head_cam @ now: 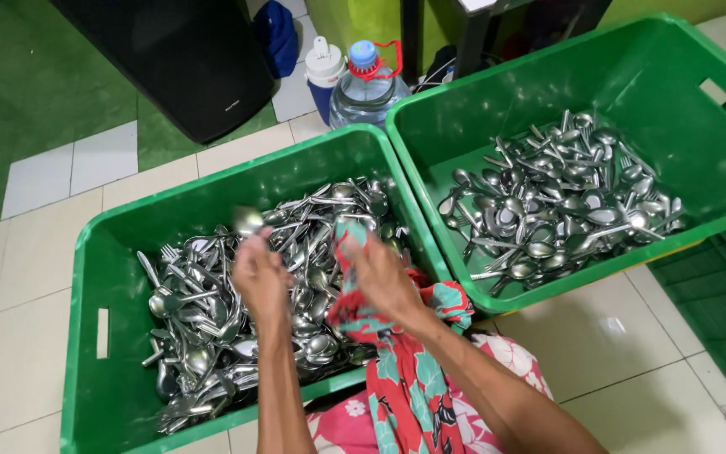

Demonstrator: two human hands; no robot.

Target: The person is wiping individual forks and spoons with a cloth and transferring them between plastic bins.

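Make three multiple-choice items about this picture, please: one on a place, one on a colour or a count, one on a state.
1. Where is the water bottle?
A. inside the right crate
B. on the floor behind the two crates
C. in the right hand

2. How many green crates hold cutlery?
A. one
B. two
C. four

3. What does the left hand do?
A. it holds up a spoon
B. it lies flat on the floor
C. it grips the crate rim

Answers:
1 B, the bottle stands on the tiles beyond the corner where the crates meet.
2 B, the left crate and the right crate each hold a heap of spoons and forks.
3 A, a blurred spoon rises from its fingers, while the right hand holds a patterned cloth.
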